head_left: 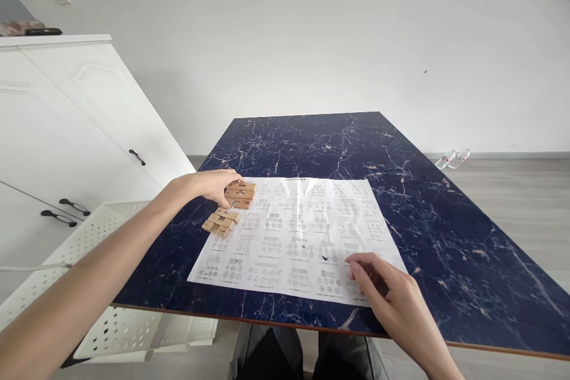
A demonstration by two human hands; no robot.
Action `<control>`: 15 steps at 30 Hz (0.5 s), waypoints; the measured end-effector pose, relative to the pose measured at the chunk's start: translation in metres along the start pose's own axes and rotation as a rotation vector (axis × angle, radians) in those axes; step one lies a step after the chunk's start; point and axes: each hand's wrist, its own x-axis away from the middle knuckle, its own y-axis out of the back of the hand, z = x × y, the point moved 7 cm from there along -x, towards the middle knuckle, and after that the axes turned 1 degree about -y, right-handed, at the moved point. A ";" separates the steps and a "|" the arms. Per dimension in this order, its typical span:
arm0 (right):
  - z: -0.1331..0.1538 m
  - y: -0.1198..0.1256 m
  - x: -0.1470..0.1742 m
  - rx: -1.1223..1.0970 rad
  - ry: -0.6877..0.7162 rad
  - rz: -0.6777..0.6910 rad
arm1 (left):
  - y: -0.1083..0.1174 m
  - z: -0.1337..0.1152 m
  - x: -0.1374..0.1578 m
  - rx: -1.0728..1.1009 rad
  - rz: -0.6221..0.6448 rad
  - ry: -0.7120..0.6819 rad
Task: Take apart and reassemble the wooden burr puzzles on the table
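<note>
My left hand (219, 184) reaches to the upper left of a printed paper sheet (276, 273). Its thumb and fingers are closed around a row of reddish-brown notched wooden blocks (243, 195) lying on the sheet's corner. Just nearer to me sits a group of paler notched wooden blocks (221, 221), partly over the sheet's left edge. My right hand (385, 285) rests on the lower right of the sheet, loosely curled, thumb and index tips close together, with nothing visible in it. Small diagrams in rows cover the creased paper.
The dark blue marbled table (307, 142) stands before a white wall. To the left are a white cabinet (102, 95) with black handles and a white perforated rack (129, 309). Two clear plastic bottles (453, 158) lie on the floor at the right.
</note>
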 end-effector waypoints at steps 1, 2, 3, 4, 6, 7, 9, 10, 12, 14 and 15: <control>0.000 0.000 0.000 -0.002 -0.004 -0.002 | 0.000 0.000 0.000 0.003 -0.001 -0.001; 0.000 0.000 0.000 -0.003 -0.008 -0.001 | 0.001 0.001 -0.001 0.002 0.001 -0.001; 0.000 0.000 0.000 -0.004 -0.009 0.003 | 0.001 0.002 -0.002 -0.001 0.004 0.000; 0.000 0.000 0.000 -0.004 -0.010 0.006 | 0.001 0.002 -0.002 -0.005 0.006 0.001; 0.000 0.000 0.000 -0.003 -0.010 0.008 | 0.000 0.004 -0.004 -0.006 0.007 0.003; -0.001 0.000 0.001 -0.003 -0.009 0.007 | 0.000 0.005 -0.005 -0.002 0.004 0.006; -0.001 0.000 0.001 -0.004 -0.010 0.004 | 0.000 0.005 -0.006 0.008 -0.007 0.011; -0.001 0.000 0.001 -0.005 -0.012 0.005 | 0.000 0.005 -0.006 0.011 -0.011 0.013; -0.001 0.000 0.001 -0.007 -0.013 0.007 | 0.000 0.004 -0.006 0.012 -0.002 0.024; -0.001 -0.001 0.001 -0.009 -0.017 0.005 | 0.000 0.003 -0.004 0.010 0.023 0.040; -0.001 -0.001 0.000 -0.010 -0.017 0.003 | -0.001 0.003 -0.003 0.008 0.036 0.047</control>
